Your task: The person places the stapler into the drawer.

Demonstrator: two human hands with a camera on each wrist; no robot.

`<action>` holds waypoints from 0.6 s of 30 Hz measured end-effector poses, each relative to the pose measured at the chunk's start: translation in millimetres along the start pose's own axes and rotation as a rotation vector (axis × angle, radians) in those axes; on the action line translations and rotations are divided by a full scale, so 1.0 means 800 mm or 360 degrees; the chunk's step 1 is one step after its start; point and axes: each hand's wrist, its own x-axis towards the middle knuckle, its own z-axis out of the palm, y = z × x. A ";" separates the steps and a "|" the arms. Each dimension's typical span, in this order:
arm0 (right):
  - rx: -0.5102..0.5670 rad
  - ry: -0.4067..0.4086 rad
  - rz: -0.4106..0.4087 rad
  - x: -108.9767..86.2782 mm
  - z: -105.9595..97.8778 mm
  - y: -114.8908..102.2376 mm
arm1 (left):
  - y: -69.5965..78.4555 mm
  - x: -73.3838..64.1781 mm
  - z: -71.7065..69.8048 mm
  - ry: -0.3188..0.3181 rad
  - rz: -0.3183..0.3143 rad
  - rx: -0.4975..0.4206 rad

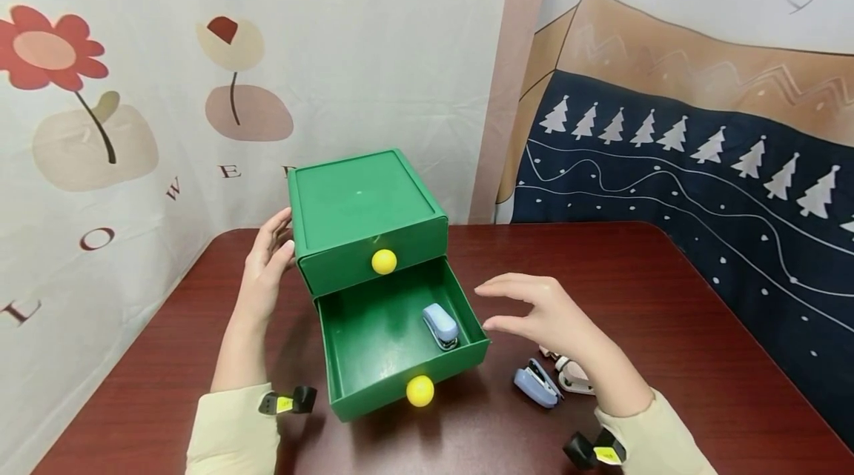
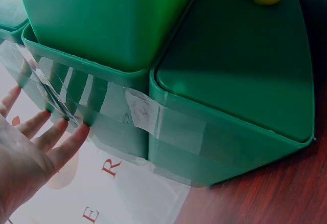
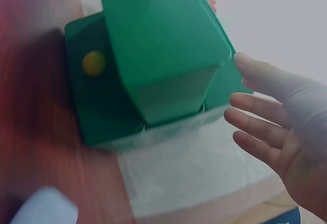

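Observation:
A green drawer cabinet (image 1: 363, 201) with yellow round knobs stands on the table. One drawer (image 1: 360, 364), below the top one, is pulled out. Inside it, near the right wall, lies a light blue stapler (image 1: 441, 326). My left hand (image 1: 263, 267) rests its spread fingertips on the cabinet's taped left side, as the left wrist view shows. To the right of the pulled-out drawer hovers my right hand (image 1: 540, 308), fingers apart, holding nothing and not touching the drawer. A second blue stapler (image 1: 537, 384) lies on the table below that hand.
Beside the second stapler is a whitish object (image 1: 572, 375), partly hidden by my right forearm. A shut lower drawer (image 2: 240, 65) shows in the left wrist view. Printed cloths (image 1: 400, 52) hang behind the dark red table (image 1: 667, 356).

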 end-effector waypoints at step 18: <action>-0.0094 -0.0292 0.0111 -0.065 -0.007 0.039 | -0.003 0.001 -0.001 0.0008 -0.0007 0.0016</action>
